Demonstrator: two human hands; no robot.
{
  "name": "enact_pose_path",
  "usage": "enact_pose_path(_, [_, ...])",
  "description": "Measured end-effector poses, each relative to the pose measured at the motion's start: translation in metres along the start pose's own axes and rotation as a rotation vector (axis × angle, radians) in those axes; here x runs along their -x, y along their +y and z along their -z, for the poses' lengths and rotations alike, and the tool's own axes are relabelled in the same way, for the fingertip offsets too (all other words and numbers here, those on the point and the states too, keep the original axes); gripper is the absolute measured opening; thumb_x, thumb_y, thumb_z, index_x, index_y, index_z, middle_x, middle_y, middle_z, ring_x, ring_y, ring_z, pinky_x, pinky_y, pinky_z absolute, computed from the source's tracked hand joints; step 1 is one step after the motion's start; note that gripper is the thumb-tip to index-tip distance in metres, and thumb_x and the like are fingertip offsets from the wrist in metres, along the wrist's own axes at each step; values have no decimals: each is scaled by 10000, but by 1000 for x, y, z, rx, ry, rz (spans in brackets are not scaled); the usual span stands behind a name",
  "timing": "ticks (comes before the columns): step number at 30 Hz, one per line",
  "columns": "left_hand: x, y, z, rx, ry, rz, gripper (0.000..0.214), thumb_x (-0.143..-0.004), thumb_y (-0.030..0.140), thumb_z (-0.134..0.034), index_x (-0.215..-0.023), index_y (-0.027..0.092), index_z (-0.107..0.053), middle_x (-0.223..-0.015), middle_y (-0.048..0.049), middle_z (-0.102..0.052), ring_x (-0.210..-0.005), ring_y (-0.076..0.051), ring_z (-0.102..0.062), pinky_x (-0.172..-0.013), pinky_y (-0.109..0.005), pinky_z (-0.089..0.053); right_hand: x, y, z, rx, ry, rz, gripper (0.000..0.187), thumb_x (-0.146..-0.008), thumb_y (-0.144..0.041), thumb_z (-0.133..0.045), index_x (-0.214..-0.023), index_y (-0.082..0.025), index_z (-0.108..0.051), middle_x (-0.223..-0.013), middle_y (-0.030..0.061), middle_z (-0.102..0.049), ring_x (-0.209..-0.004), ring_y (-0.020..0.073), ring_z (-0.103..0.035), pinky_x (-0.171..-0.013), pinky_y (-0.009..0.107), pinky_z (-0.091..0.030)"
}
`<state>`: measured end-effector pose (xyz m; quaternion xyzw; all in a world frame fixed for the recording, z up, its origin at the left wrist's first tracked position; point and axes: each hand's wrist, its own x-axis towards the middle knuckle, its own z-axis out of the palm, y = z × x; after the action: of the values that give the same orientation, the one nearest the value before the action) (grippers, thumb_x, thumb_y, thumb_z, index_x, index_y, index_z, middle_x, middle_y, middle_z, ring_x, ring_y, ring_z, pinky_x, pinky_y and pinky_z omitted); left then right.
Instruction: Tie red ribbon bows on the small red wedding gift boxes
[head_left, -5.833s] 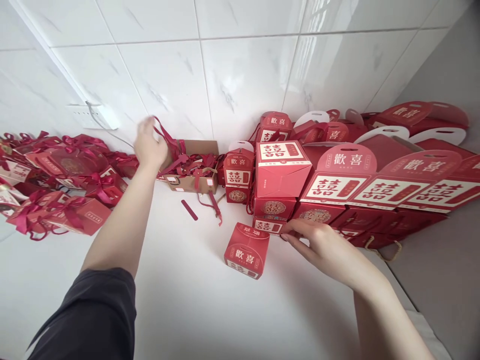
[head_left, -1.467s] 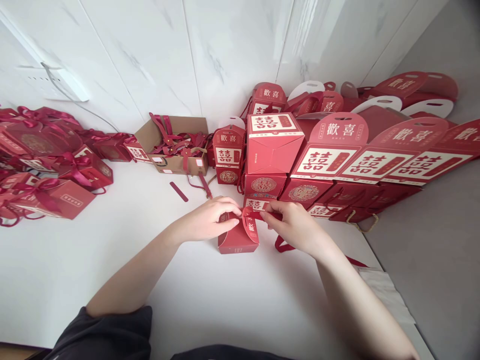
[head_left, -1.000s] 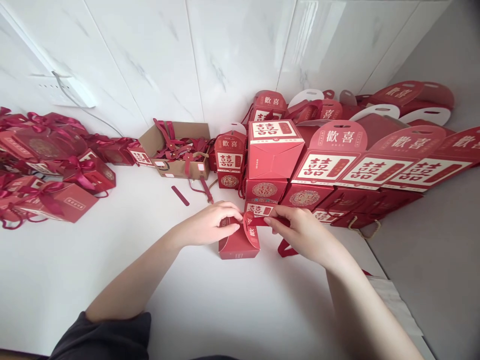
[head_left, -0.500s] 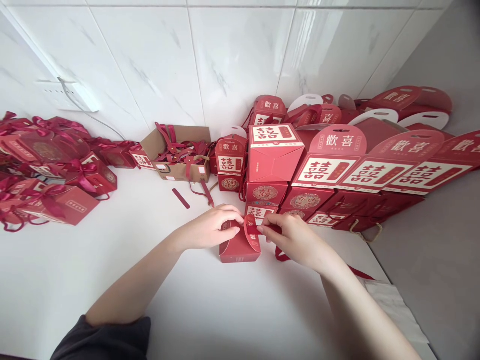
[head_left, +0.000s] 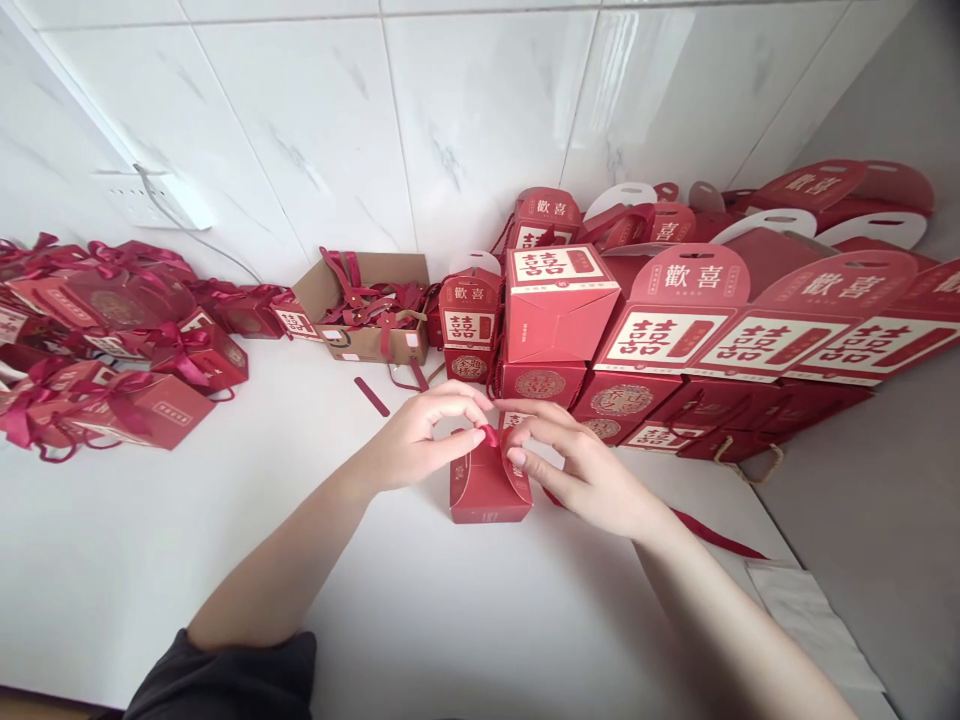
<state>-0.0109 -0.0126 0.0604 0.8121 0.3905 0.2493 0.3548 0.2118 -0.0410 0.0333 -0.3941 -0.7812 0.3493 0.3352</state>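
Note:
A small red gift box [head_left: 491, 500] stands upright on the white table in front of me, its curved top flaps drawn up. At its top, my left hand [head_left: 431, 430] pinches a red satin ribbon [head_left: 490, 436] between thumb and fingers. My right hand [head_left: 577, 465] is at the box's right side, thumb and fingers apart, its index fingertip close to the left fingertips. Beneath that wrist the ribbon's long tail [head_left: 720, 538] runs off to the right across the table. Where the ribbon passes the box flaps is partly hidden by my fingers.
Stacked red boxes [head_left: 667, 335] fill the back right by the wall. A cardboard box [head_left: 360, 345] of dark red straps stands at the back, with a loose strap [head_left: 371, 396] before it. Ribbon-tied boxes [head_left: 161, 410] are piled at left. White sheets [head_left: 814, 610] lie at right.
My left hand has taken hold of the ribbon at the box top. The right hand's fingers have spread from their pinch on it. The view has shifted slightly.

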Motion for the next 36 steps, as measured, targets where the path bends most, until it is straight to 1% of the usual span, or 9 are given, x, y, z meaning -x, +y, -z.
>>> enact_pose_path(4, [8, 13, 8, -66, -10, -43, 163, -903, 282, -514, -862, 202, -650, -1037, -44, -585, -969, -164, -580, -920, -300, -444, -4, 5, -3, -297, -128, 42, 240, -963, -354, -477, -941, -208, -666, -1175, 89, -634, -1094, 201, -587, -969, 343, -428])
enact_pose_path(6, [12, 16, 9, -148, -8, 11, 160, -882, 352, -548, -929, 217, -621, -1004, -37, -592, -894, -166, -582, -828, -296, -466, -5, 9, -5, -355, -111, 24, 238, -952, -360, -504, -971, -202, -681, -1032, 75, -672, -958, 184, -619, -901, 327, -455])
enact_pose_path(10, [20, 12, 4, -306, -78, 206, 573, -727, 538, -677, -1177, 241, -482, -856, -4, -605, -655, -164, -567, -561, -268, -418, -7, 10, -6, -387, -26, -13, 233, -907, -389, -577, -869, -188, -689, -862, 45, -669, -807, 164, -604, -803, 307, -462])
enact_pose_path(12, [22, 7, 3, -303, -127, 262, 515, -763, 504, -637, -1163, 224, -472, -756, 15, -588, -593, -158, -553, -516, -257, -385, -12, 5, -5, -410, -2, -33, 251, -899, -403, -583, -827, -185, -683, -827, 34, -663, -764, 156, -592, -758, 294, -460])
enact_pose_path(17, [19, -11, 23, -160, -190, 292, 140, -829, 302, -508, -931, 207, -527, -734, 13, -579, -630, -143, -550, -541, -238, -400, -37, -15, -11, -501, 62, -21, 260, -895, -398, -589, -822, -176, -704, -807, 24, -677, -738, 140, -590, -716, 263, -456])
enact_pose_path(20, [16, -26, 44, -36, -256, 369, 95, -819, 281, -513, -805, 189, -535, -734, 15, -551, -670, -133, -546, -586, -226, -438, -52, -17, -25, -562, 90, -54, 292, -891, -425, -586, -827, -170, -714, -828, 34, -694, -747, 140, -604, -696, 250, -456])
enact_pose_path(22, [16, -34, 55, 26, -282, 443, 142, -812, 298, -537, -738, 178, -523, -727, 15, -535, -708, -135, -559, -643, -233, -488, -57, -10, -38, -551, 22, -136, 346, -885, -471, -575, -836, -163, -725, -806, 44, -699, -696, 138, -600, -641, 247, -446])
enact_pose_path(28, [15, -42, 65, 117, -303, 566, 236, -813, 329, -575, -1021, 227, -623, -974, -18, -656, -964, -198, -629, -791, -297, -560, -57, 18, -67, -387, -40, -255, 396, -882, -517, -543, -851, -182, -752, -740, 35, -696, -640, 142, -576, -612, 256, -423])
enact_pose_path(36, [15, -37, 61, 152, -319, 579, 371, -817, 335, -587, -1177, 245, -584, -963, -32, -684, -954, -211, -654, -773, -314, -578, -54, 23, -71, -475, -23, -268, 393, -867, -527, -562, -860, -181, -749, -801, 44, -723, -683, 154, -602, -627, 258, -428])
